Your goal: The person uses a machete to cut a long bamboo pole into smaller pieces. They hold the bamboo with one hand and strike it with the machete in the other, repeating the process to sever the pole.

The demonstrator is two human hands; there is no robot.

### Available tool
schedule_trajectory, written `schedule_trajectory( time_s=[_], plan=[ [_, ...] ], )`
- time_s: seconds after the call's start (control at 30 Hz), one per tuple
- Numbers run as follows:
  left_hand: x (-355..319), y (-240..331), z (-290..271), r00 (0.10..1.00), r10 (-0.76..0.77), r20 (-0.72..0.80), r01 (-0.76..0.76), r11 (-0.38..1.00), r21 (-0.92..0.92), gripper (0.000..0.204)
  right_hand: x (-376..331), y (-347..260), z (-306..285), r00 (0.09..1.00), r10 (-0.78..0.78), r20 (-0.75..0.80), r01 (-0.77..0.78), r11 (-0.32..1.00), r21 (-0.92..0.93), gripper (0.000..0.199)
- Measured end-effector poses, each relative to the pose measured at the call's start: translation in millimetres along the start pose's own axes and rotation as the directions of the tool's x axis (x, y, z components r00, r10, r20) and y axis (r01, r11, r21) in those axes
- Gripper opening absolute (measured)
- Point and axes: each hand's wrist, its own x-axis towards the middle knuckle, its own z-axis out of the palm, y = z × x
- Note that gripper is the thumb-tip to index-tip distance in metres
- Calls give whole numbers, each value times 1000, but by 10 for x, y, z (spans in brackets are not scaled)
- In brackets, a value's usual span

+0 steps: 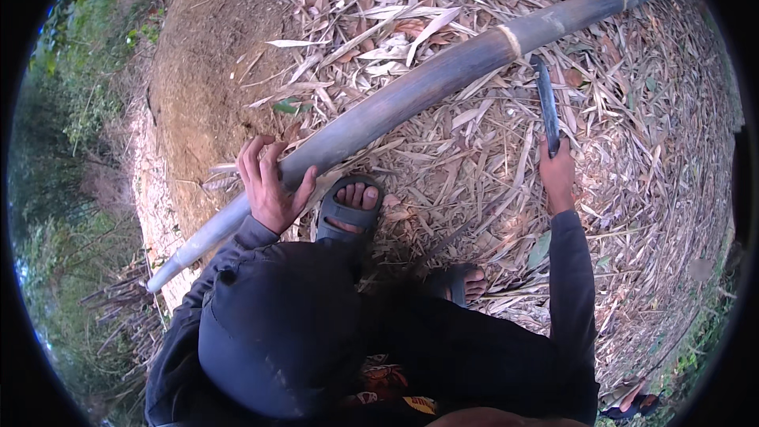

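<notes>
A long grey-brown bamboo pole point(411, 99) slants across the view from the lower left to the upper right, with a pale ring at a joint. My left hand point(269, 186) grips its near part, fingers over the far side and thumb on the near side. In my right hand point(557, 174) is a machete point(546, 99) with a dark blade, held by its handle. Its tip points away from me, close to the pole just beside the pale ring. The blade appears slightly apart from the pole.
Dry bamboo leaves point(474, 158) cover the ground. A bare earth bank point(213, 47) rises at the left, with green bushes point(71, 150) beyond. My sandalled foot point(350, 207) stands near the pole; the other foot point(466, 283) is farther right. Cut sticks point(130, 300) lie at the lower left.
</notes>
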Motion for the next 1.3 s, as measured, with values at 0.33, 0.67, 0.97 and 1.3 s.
schedule_trajectory(
  time_s=[0.33, 0.67, 0.97, 1.3],
  plan=[
    [-1451, -1110, -1158, 888, -310, 339, 189, 919, 347, 101, -19, -23, 13, 945, -165, -282, 109, 973, -203, 71],
    [-1809, -1798, -927, 820, -392, 418, 261, 905, 336, 81, -151, -1150, -30, 961, -212, 176, 12, 669, 743, 73],
    [-1845, -1817, -876, 755, -430, 495, 296, 897, 329, 78, -165, -2337, 51, 806, -121, 579, -505, 371, 780, 104],
    [-1400, -1514, -1070, 830, -313, 462, 203, 940, 273, 83, 380, -2362, -316, 844, -108, 525, -457, 366, 811, 84]
  ],
)
